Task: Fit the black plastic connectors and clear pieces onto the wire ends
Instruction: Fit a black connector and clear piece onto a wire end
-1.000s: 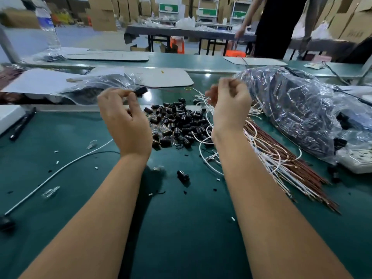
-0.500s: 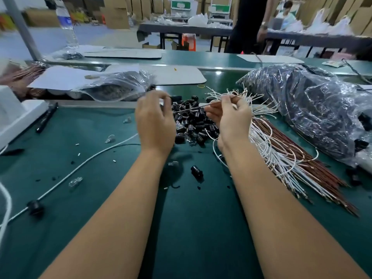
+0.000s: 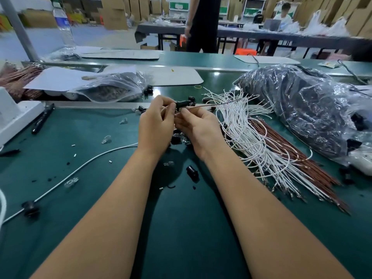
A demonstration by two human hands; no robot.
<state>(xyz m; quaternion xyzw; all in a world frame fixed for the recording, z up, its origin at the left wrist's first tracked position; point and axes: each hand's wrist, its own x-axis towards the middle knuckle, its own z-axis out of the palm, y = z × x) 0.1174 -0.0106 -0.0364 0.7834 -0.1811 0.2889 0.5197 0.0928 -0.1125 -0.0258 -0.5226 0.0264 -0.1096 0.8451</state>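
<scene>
My left hand (image 3: 156, 125) pinches a black plastic connector (image 3: 183, 103) above the green mat. My right hand (image 3: 198, 127) touches it from the right and pinches a thin brown wire (image 3: 217, 105) that runs out to the right from the connector. A pile of black connectors (image 3: 178, 137) lies under both hands, mostly hidden. White wires (image 3: 247, 133) and brown wires (image 3: 302, 164) fan out on the mat to the right. One loose black connector (image 3: 192, 172) lies nearer me. Small clear pieces (image 3: 106, 139) (image 3: 71, 182) are scattered on the left.
A large plastic bag of black parts (image 3: 302, 109) fills the right. A smaller bag (image 3: 112, 89) sits at the back left. A white cable with a black fitting (image 3: 30, 208), a black marker (image 3: 42, 118) and a white box (image 3: 14, 115) are on the left. People stand behind.
My hands came together from wide apart. The left hand brought the black connector to the centre, and the right hand brought the brown wire up to it.
</scene>
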